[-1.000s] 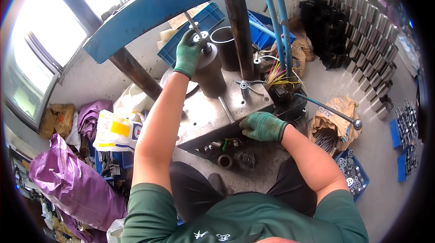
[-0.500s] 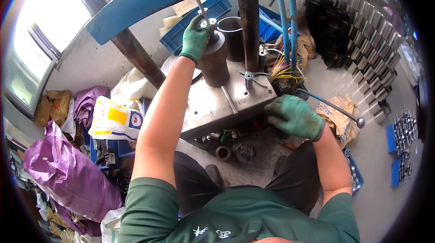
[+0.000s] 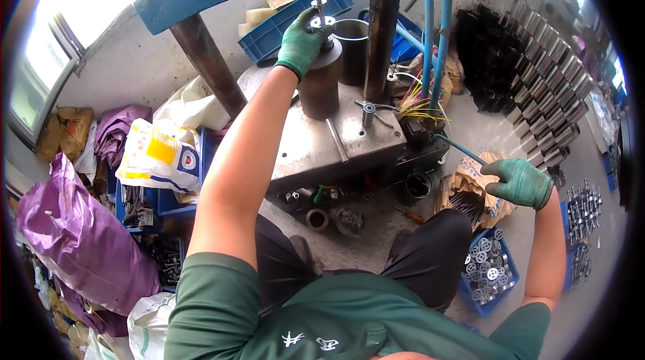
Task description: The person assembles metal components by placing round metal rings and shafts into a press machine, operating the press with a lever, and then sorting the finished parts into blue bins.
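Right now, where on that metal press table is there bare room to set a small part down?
The steel table is bare in its near half, between the brown cylinder under the left hand and the front edge, beside a short rod. The far right corner is crowded by the column and coloured wires. Below the front edge, rings and scraps clutter the floor.

- Our gloved left hand [image 3: 304, 41] reaches up, arm outstretched, fingers curled atop the dark cylinder [image 3: 318, 84].
- Our gloved right hand [image 3: 521, 182] hangs low, well right of that cylinder, fingers loosely bent.
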Demonstrator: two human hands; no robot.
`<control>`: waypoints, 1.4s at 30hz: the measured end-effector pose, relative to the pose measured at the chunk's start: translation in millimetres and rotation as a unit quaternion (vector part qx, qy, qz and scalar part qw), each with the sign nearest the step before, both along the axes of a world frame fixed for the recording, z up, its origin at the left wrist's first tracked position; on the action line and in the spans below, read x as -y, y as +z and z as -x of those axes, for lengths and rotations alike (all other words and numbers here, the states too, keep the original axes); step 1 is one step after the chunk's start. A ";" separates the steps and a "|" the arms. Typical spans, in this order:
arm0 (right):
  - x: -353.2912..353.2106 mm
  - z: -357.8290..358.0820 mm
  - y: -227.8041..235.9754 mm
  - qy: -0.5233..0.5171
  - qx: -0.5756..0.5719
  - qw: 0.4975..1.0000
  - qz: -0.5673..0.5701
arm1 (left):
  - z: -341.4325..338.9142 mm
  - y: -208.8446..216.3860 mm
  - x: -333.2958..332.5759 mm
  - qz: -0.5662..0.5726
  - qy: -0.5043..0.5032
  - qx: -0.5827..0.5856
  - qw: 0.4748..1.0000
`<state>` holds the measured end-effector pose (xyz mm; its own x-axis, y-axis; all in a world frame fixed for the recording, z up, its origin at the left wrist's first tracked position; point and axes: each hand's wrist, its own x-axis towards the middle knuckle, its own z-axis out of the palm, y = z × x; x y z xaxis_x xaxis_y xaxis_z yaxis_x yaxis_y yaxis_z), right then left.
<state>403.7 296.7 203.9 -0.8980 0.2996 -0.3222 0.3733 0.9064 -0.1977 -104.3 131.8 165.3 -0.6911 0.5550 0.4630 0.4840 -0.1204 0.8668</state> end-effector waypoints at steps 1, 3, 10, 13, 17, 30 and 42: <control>6.7 2.1 1.2 -0.025 -0.003 1.000 0.005 | -1.9 -0.7 1.7 -0.001 -0.010 0.024 1.000; 15.4 1.8 -1.8 -0.049 -0.021 0.998 0.013 | -1.8 0.1 3.4 -0.005 -0.016 0.034 0.999; 29.8 -19.9 -34.6 -0.056 -0.069 0.996 0.030 | 12.9 -11.3 -1.6 -0.013 -0.012 0.006 1.000; 31.3 -33.1 -56.9 -0.025 -0.037 0.999 0.031 | 18.2 -14.3 -4.8 -0.021 -0.005 -0.021 1.000; 27.4 -47.5 -73.9 0.022 -0.027 0.999 0.006 | 14.6 -15.9 -5.9 -0.012 -0.004 -0.011 1.000; 26.2 -33.0 -52.3 -0.020 -0.031 0.999 0.021 | 9.2 -10.8 -4.0 -0.018 -0.003 0.020 1.000; 35.2 -21.5 -40.8 -0.053 -0.002 0.998 0.030 | -3.3 -1.8 3.3 -0.006 -0.031 0.071 0.997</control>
<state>425.2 261.6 163.1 -0.8638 0.3730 -0.3387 0.4652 0.8486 -0.2520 -100.9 128.5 163.5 -0.7147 0.5931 0.3708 0.3484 -0.1578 0.9240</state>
